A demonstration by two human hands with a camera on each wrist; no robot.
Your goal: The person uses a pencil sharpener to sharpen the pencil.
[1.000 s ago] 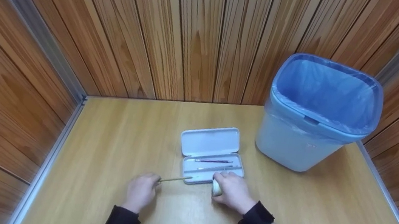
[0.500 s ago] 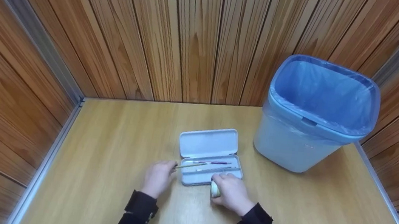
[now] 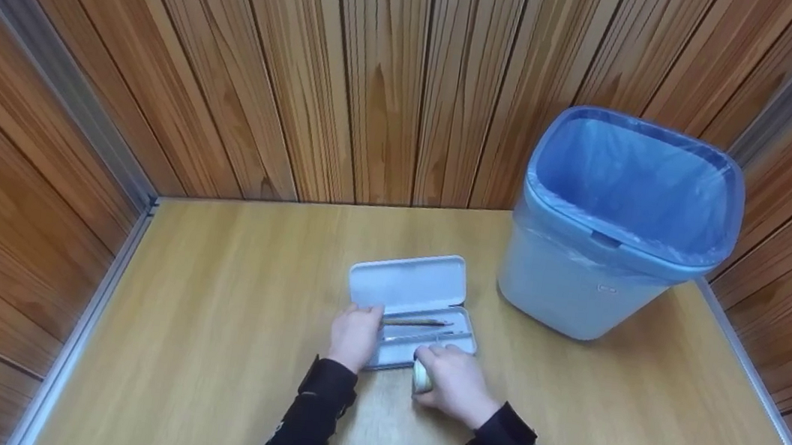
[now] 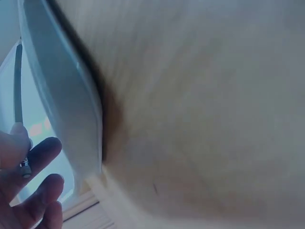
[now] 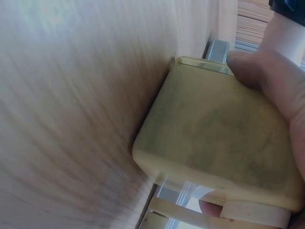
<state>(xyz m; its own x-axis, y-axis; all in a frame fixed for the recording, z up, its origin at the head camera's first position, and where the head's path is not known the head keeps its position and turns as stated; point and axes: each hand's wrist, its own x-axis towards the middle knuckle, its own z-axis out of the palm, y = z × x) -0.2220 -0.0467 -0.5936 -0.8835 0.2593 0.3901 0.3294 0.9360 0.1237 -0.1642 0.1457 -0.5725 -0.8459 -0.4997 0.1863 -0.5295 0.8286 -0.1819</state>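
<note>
A pale, hinged pencil case (image 3: 409, 284) lies with its lid open. The left hand (image 3: 354, 338) pinches a slim pencil (image 4: 18, 86) lengthwise over its tray; the right hand (image 3: 456, 381) grips a yellowish, round-cornered object (image 5: 214, 129) at the case's near edge.

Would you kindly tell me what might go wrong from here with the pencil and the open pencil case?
The left hand pinches the pencil near one end, so it might slip or land askew in the pencil case.

The right hand grips a yellowish, block-shaped object close to the near edge of the pencil case; an accidental nudge could perhaps shift the pencil case while the pencil is being lowered.
</note>
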